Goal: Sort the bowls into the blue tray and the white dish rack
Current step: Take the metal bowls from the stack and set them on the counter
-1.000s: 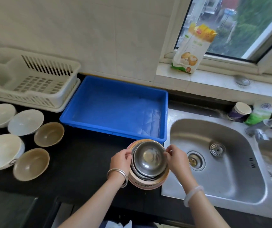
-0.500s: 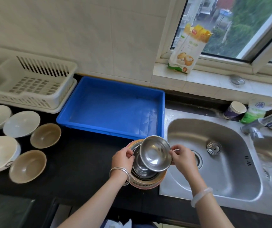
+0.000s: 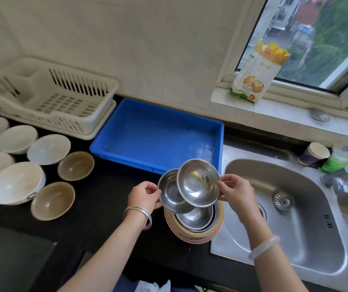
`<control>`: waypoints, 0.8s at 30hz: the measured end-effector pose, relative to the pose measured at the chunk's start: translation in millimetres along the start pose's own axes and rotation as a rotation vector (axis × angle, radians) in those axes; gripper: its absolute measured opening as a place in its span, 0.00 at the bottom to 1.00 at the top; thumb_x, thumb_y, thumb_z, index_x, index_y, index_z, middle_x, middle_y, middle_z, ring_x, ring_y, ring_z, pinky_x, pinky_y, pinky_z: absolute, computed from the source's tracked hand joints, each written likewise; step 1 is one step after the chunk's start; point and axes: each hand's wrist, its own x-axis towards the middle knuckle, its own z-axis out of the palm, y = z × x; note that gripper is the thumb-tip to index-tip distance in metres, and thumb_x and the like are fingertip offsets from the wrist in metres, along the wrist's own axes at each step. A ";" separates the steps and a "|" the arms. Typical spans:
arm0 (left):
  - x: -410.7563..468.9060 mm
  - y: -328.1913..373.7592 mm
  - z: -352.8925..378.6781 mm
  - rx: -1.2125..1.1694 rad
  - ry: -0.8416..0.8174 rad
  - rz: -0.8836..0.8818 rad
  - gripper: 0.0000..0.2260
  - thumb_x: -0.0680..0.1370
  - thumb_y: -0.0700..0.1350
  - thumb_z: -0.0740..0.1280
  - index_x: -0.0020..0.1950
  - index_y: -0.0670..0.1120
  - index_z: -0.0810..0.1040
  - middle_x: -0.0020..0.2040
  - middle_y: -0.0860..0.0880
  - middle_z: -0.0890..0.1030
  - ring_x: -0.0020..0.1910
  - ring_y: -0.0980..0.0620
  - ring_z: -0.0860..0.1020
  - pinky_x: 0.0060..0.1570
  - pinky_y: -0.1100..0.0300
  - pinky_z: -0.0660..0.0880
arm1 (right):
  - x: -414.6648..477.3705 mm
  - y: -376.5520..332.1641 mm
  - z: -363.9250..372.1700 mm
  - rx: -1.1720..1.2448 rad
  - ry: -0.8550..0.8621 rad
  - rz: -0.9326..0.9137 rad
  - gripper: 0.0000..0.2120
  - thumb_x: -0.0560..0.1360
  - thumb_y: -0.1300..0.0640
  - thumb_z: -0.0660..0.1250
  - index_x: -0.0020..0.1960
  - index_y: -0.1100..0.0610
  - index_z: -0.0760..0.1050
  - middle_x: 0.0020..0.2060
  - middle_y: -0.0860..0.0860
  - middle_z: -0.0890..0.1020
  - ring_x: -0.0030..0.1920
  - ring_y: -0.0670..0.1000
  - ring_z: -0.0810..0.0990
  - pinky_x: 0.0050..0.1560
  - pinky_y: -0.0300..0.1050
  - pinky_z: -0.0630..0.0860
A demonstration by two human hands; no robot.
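Observation:
My right hand [image 3: 235, 192] holds a small steel bowl [image 3: 198, 183] by its rim, tilted, above the counter. My left hand [image 3: 144, 194] grips a second steel bowl [image 3: 169, 196] just left of and behind the first. Below them more steel bowls [image 3: 196, 218] sit nested in an orange-rimmed bowl [image 3: 192, 237] on the black counter. The blue tray [image 3: 158, 133] lies empty behind my hands. The white dish rack [image 3: 50, 98] stands empty at the back left.
Several white bowls [image 3: 17, 182] and two tan bowls [image 3: 76, 165] sit on the counter at the left. A steel sink [image 3: 284, 207] with a tap [image 3: 337, 175] is at the right. A paper cup [image 3: 314, 154] and a food bag [image 3: 255, 72] stand by the window.
Both hands have lifted off the stack: the right raised one steel bowl, then the left picked up a second. The view has shifted so that more of the counter's left shows.

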 end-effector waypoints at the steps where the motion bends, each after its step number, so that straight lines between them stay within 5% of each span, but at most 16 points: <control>1: 0.7 -0.6 -8.9 -0.026 0.019 -0.008 0.04 0.74 0.37 0.67 0.44 0.46 0.77 0.44 0.47 0.82 0.42 0.52 0.82 0.34 0.65 0.79 | 0.2 -4.0 5.8 0.006 -0.015 -0.008 0.02 0.73 0.61 0.70 0.42 0.56 0.78 0.31 0.51 0.83 0.27 0.46 0.82 0.30 0.39 0.80; 10: -1.7 -35.5 -93.6 -0.258 0.258 -0.112 0.04 0.74 0.34 0.66 0.41 0.42 0.76 0.42 0.42 0.81 0.42 0.48 0.81 0.39 0.57 0.79 | 8.1 -31.1 90.1 -0.054 -0.171 -0.039 0.04 0.73 0.61 0.68 0.39 0.55 0.75 0.33 0.52 0.83 0.23 0.45 0.81 0.23 0.32 0.73; 16: -1.9 -76.5 -138.1 -0.346 0.394 -0.213 0.05 0.74 0.33 0.66 0.40 0.40 0.75 0.39 0.43 0.79 0.38 0.50 0.79 0.33 0.60 0.77 | 19.1 -31.2 168.0 -0.023 -0.303 0.006 0.07 0.73 0.61 0.67 0.38 0.57 0.71 0.36 0.57 0.80 0.27 0.49 0.82 0.39 0.48 0.84; 24: 11.2 -112.3 -172.4 -0.405 0.463 -0.320 0.05 0.74 0.34 0.66 0.39 0.41 0.75 0.38 0.44 0.77 0.35 0.51 0.77 0.40 0.55 0.79 | 23.1 -27.4 246.1 -0.018 -0.331 0.114 0.07 0.74 0.64 0.67 0.40 0.57 0.72 0.46 0.60 0.80 0.40 0.55 0.83 0.24 0.35 0.76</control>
